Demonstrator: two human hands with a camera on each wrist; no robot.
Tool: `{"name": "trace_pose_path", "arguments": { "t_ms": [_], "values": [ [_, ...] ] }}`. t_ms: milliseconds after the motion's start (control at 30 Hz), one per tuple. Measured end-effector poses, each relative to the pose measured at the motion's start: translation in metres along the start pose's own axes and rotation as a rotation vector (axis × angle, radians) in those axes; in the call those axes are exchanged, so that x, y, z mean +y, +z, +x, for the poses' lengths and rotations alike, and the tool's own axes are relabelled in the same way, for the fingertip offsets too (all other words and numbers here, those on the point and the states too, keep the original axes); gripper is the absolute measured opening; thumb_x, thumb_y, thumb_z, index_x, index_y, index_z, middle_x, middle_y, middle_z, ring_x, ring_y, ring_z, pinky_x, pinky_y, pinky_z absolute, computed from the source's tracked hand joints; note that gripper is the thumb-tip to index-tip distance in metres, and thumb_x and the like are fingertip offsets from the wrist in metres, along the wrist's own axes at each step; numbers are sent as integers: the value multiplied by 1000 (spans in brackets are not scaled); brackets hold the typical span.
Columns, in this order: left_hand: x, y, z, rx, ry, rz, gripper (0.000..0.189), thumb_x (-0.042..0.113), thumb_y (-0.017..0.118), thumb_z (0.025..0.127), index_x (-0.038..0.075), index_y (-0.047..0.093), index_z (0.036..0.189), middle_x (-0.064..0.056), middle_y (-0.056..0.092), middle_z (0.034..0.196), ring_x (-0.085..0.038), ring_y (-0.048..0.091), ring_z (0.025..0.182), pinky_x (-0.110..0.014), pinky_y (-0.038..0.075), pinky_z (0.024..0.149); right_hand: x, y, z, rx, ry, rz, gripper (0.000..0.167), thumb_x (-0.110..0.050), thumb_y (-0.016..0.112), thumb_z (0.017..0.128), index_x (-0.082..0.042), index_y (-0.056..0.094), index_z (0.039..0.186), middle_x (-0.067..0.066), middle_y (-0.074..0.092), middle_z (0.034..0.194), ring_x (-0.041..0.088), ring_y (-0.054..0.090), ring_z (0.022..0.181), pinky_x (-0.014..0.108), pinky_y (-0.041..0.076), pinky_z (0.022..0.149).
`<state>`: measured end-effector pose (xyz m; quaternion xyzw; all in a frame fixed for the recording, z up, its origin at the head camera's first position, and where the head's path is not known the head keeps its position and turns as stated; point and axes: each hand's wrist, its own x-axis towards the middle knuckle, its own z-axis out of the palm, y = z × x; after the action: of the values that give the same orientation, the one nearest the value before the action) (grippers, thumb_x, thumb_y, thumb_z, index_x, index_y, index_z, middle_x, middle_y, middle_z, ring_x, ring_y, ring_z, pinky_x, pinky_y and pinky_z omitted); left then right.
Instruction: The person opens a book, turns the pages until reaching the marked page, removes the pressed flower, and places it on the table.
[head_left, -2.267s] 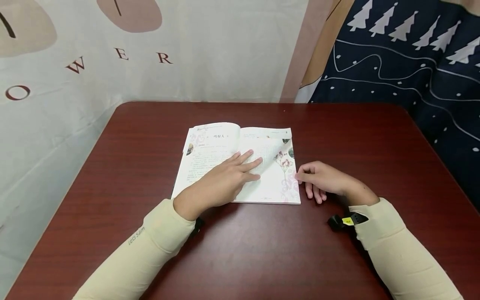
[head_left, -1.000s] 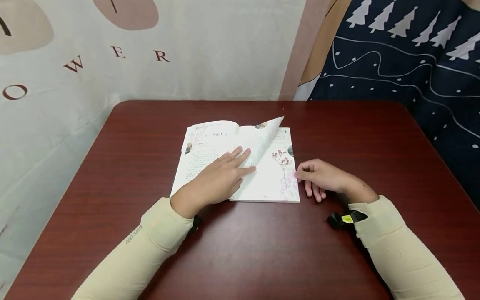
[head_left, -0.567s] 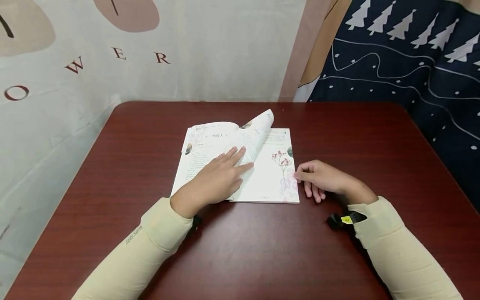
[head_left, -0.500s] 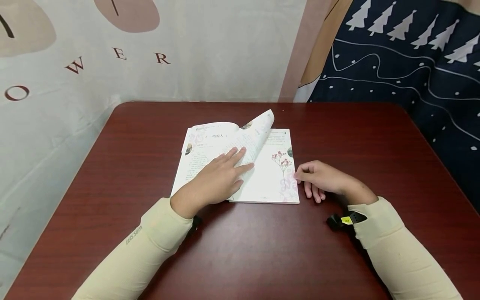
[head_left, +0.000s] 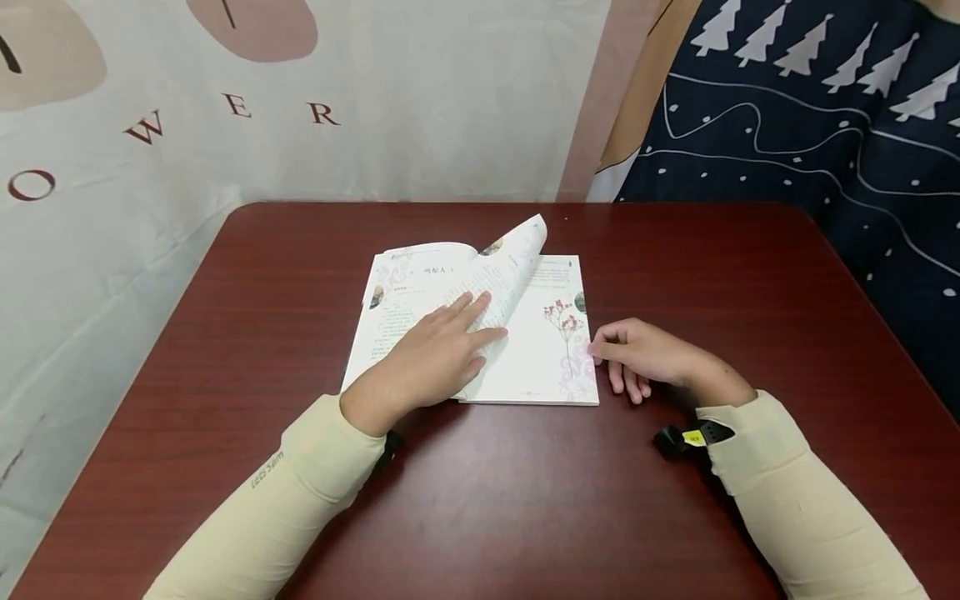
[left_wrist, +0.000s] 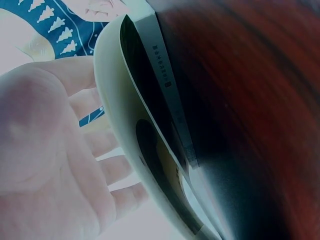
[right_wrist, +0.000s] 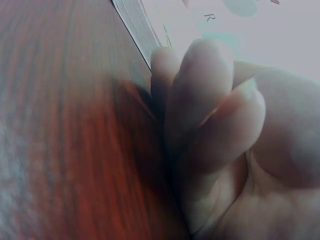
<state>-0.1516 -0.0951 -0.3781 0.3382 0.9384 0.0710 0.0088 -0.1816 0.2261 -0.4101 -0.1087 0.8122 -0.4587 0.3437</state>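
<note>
An open book (head_left: 528, 375) lies on the table, its right page printed with a red flower sprig. My left hand (head_left: 431, 358) rests on the middle of it, fingers spread. Beneath those fingers a page (head_left: 517, 254) is bent leftward, its upper corner curling up past the book's top edge. The left wrist view shows my left palm (left_wrist: 45, 145) beside the book's spine (left_wrist: 166, 80) and bowed cover. At the right edge my right hand (head_left: 637, 354) pinches the book's margin with thumb and index finger, the other fingers curled. In the right wrist view, fingers (right_wrist: 200, 85) hide that contact.
The book sits on a dark red-brown wooden table (head_left: 540, 500). Behind it hangs a pale curtain (head_left: 450, 100) with letters, and a navy cloth (head_left: 787, 142) with white trees at the right. A black strap with a yellow label (head_left: 693, 438) circles the right wrist.
The loose page has lifted off the right side and curled over to the left, baring the page below. My left hand slid slightly left with it; the right hand stayed at the edge.
</note>
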Motion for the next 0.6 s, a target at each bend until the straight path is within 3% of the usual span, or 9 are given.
{"name": "trace_pose_path", "arguments": {
  "t_ms": [333,600],
  "values": [
    [-2,-3,0,31,-38,31,43,19,63,97,20,61,139,-20,35,160,-41,36,146,-56,43,109,-2,-2,0,5,-4,-4,27,-24,52,103,0,58,94,10,63,60,16,55,36,27,45,37],
    [-3,-3,1,-18,-109,16,45,23,59,99,19,56,144,-18,31,162,-42,33,148,-60,40,111,-2,-2,0,-10,-3,-3,27,-25,52,104,1,57,95,10,63,60,16,55,37,27,46,37]
  ]
}}
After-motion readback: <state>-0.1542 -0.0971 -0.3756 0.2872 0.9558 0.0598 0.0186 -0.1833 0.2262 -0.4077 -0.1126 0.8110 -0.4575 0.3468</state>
